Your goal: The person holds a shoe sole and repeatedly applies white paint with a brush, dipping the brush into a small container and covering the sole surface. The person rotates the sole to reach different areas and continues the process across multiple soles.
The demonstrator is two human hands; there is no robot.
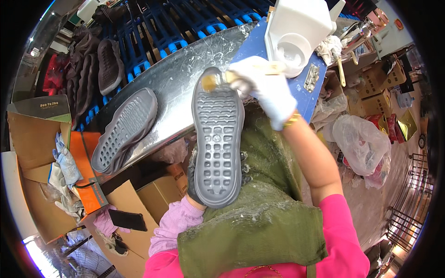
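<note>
My left hand [191,181], in a dark glove, grips a grey shoe sole [217,125] from beneath; its palm is hidden, and fingertips show at the sole's right edge. The sole's gridded inner face is turned up, and its surface looks wet and shiny. In a white glove, my right hand [268,90] is closed around a brush [210,83] with a pale handle. The brush's yellowish bristles touch the far end of the sole. Another grey sole [125,129] lies to the left on the metal tabletop [174,99].
A white plastic container [299,28] with a round opening stands on a blue board [252,44] at far right. Beyond the tabletop runs a rack with blue rollers [171,46]; dark soles [110,67] lie at its left. A phone [128,220] and open cardboard boxes [34,139] are at left.
</note>
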